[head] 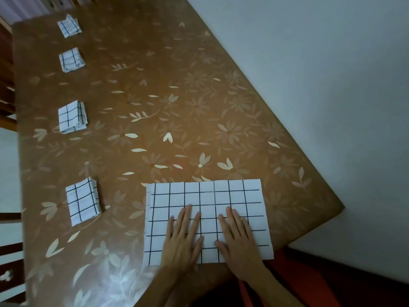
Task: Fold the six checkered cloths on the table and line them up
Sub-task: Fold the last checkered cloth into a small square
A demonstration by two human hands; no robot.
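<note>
A white cloth with a black grid (pixel 205 196) lies flat as a wide rectangle at the table's near edge. My left hand (pixel 183 240) and my right hand (pixel 239 242) rest palm down on its near half, fingers spread and flat, side by side. Along the left side of the table, several small folded checkered cloths sit in a row: the nearest (pixel 83 201), one further back (pixel 72 116), another (pixel 71 60), and the farthest (pixel 69 26).
The table (pixel 177 107) wears a brown floral cover. Its right edge runs diagonally beside a pale wall (pixel 332 85). Dark wooden chair backs (pixel 8 251) stand along the left side. Orange fabric (pixel 298 273) shows below the near right corner.
</note>
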